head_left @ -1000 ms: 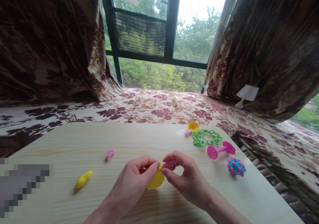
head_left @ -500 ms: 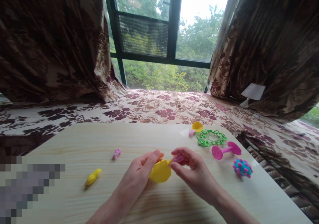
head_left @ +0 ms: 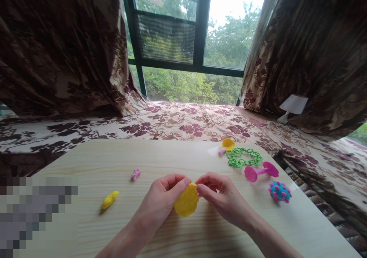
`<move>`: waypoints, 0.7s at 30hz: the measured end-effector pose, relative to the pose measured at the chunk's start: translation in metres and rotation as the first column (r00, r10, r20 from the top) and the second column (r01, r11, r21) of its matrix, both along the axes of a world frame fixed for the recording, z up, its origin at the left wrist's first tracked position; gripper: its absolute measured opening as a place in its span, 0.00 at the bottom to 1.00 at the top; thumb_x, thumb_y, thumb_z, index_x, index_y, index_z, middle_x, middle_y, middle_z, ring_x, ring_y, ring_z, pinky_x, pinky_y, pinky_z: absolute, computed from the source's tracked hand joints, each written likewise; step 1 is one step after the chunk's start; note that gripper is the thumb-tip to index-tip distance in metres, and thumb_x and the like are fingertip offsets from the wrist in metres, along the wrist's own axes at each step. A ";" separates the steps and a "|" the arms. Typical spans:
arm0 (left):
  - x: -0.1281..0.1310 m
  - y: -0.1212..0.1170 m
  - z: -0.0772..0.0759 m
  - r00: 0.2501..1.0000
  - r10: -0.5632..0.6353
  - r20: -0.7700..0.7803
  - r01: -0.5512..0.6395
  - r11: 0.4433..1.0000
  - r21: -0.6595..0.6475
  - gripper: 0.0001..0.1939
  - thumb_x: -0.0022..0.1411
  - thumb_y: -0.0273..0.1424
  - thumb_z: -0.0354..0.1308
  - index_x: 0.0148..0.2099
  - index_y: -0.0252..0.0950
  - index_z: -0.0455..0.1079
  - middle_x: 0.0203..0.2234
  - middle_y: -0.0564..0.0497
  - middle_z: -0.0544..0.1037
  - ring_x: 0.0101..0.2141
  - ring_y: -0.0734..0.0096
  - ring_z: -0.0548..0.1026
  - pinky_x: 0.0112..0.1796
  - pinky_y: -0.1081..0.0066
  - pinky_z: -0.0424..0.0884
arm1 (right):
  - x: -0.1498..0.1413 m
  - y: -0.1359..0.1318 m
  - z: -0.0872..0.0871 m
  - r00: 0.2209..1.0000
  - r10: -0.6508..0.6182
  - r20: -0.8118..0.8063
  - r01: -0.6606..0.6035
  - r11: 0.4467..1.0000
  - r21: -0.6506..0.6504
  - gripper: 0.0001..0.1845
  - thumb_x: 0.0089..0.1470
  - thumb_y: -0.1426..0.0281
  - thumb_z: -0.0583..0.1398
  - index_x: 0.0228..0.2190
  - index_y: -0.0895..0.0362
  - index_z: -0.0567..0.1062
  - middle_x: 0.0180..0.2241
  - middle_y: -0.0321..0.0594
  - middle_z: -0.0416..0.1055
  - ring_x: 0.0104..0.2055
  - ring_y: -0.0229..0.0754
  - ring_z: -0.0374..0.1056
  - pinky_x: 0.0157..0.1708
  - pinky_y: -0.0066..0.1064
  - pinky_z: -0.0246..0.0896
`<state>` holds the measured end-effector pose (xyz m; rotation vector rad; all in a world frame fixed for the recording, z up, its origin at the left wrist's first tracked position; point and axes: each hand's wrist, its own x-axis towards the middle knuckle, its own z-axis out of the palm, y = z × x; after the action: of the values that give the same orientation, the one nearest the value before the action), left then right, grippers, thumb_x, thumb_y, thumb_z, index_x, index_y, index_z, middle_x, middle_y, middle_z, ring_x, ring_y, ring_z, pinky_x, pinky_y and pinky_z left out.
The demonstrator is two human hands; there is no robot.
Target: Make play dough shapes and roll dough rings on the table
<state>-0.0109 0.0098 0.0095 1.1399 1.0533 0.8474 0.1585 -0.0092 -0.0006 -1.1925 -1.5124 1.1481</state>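
Observation:
A flat, roundish yellow clay disc (head_left: 186, 201) hangs between my two hands above the table, its face toward me. My left hand (head_left: 163, 195) pinches its upper left edge between thumb and fingers. At the upper right edge, the thumb and fingertips of my right hand (head_left: 219, 191) are closed on the rim. The back of the disc is hidden. Left of my hands lie a small twisted yellow clay piece (head_left: 110, 200) and a small pink clay piece (head_left: 136, 173).
Along the right of the pale wooden table (head_left: 100, 154) lie a shallow yellow clay cup (head_left: 228, 144), a green clay chain (head_left: 243, 157), a pink clay dumbbell (head_left: 261, 171) and a blue ball with pink dots (head_left: 280, 191). A small white lamp (head_left: 293, 105) stands beyond, near the curtain.
My right fingers have moved from a small yellow bit sticking out of the disc's edge to the rim itself. The disc now hangs slightly lower, its face more fully visible.

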 end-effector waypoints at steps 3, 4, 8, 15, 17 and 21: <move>0.003 -0.005 0.005 0.999 -0.004 0.050 0.005 1.000 -0.010 0.18 0.52 0.41 0.56 0.41 0.34 0.71 0.28 0.50 0.75 0.29 0.72 0.69 0.32 0.74 0.64 | -0.002 0.000 -0.003 0.999 -0.014 -0.037 0.014 1.000 -0.006 0.08 0.50 0.67 0.57 0.27 0.59 0.72 0.25 0.36 0.70 0.28 0.36 0.64 0.28 0.26 0.59; 0.003 -0.006 0.007 0.997 -0.024 0.067 0.025 0.999 -0.020 0.18 0.52 0.40 0.57 0.42 0.34 0.71 0.29 0.50 0.75 0.31 0.71 0.70 0.33 0.73 0.65 | -0.002 0.001 -0.004 0.997 -0.030 -0.066 0.030 1.000 -0.001 0.08 0.51 0.67 0.57 0.27 0.60 0.72 0.25 0.36 0.70 0.28 0.36 0.64 0.28 0.26 0.59; 0.005 -0.007 0.007 0.994 -0.079 0.080 0.082 0.996 -0.038 0.18 0.50 0.37 0.59 0.42 0.32 0.72 0.29 0.48 0.76 0.30 0.71 0.70 0.34 0.71 0.65 | 0.000 0.003 -0.005 0.992 -0.081 -0.097 0.085 0.996 0.034 0.07 0.50 0.68 0.57 0.29 0.59 0.72 0.27 0.36 0.70 0.29 0.35 0.64 0.29 0.25 0.59; 0.003 -0.003 -0.007 0.992 -0.104 0.065 0.102 0.994 0.030 0.17 0.50 0.37 0.59 0.40 0.32 0.73 0.28 0.49 0.76 0.31 0.70 0.70 0.35 0.71 0.64 | -0.001 0.002 -0.005 0.986 -0.156 0.065 0.144 0.977 0.156 0.05 0.49 0.71 0.57 0.25 0.59 0.72 0.25 0.35 0.69 0.27 0.35 0.63 0.28 0.26 0.58; 0.002 -0.003 -0.009 0.990 -0.128 0.062 0.125 0.991 0.055 0.16 0.50 0.36 0.59 0.40 0.33 0.73 0.28 0.49 0.76 0.31 0.70 0.70 0.34 0.72 0.64 | -0.003 0.001 -0.005 0.982 -0.170 0.082 0.152 0.970 0.192 0.06 0.49 0.71 0.57 0.24 0.59 0.73 0.24 0.35 0.68 0.27 0.35 0.62 0.28 0.26 0.58; 0.003 -0.003 -0.007 0.989 -0.134 0.060 0.130 0.989 0.065 0.16 0.51 0.37 0.58 0.41 0.34 0.73 0.29 0.50 0.76 0.32 0.69 0.70 0.35 0.72 0.64 | -0.002 0.003 -0.003 0.993 -0.122 0.001 0.121 0.987 0.104 0.08 0.48 0.68 0.58 0.24 0.59 0.73 0.25 0.36 0.68 0.28 0.35 0.62 0.29 0.26 0.58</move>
<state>-0.0083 0.0069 0.0026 1.2125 0.8944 0.8104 0.1567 -0.0060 -0.0041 -1.2017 -1.4658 0.9742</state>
